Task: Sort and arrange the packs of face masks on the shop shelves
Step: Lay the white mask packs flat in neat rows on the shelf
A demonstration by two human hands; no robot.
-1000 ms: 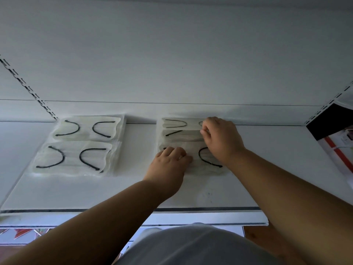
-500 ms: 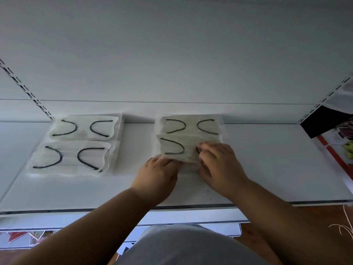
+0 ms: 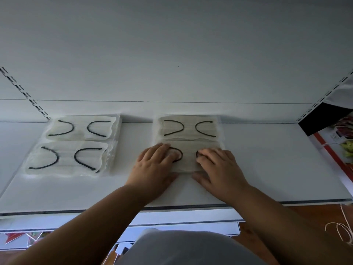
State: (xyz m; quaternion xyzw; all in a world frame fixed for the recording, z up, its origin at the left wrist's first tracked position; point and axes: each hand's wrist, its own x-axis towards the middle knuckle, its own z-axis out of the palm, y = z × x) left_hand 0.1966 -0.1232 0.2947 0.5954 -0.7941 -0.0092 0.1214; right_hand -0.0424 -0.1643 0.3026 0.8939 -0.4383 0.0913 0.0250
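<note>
On the white shelf [image 3: 267, 165] lie clear packs of pale face masks with black ear loops, in two groups. The left group has a rear pack [image 3: 82, 129] and a front pack [image 3: 66, 159]. In the right group the rear pack [image 3: 189, 128] lies against the back wall, and the front pack [image 3: 188, 159] lies just before it. My left hand [image 3: 154, 167] rests flat on the front pack's left half. My right hand [image 3: 219, 169] lies flat on its right half. Both hands cover part of the ear loops.
The shelf's back wall [image 3: 172, 54] is plain white, with slotted uprights [image 3: 28, 96] at the left and right. Colourful printed packaging [image 3: 342, 142] stands past the shelf's right end. A lower shelf edge [image 3: 172, 220] and a loop of pale string [image 3: 342, 230] show below.
Both hands drew back from the rear right pack and spread flat on the front right pack, which now lies straight in front of the rear one. The camera view also shifted slightly.
</note>
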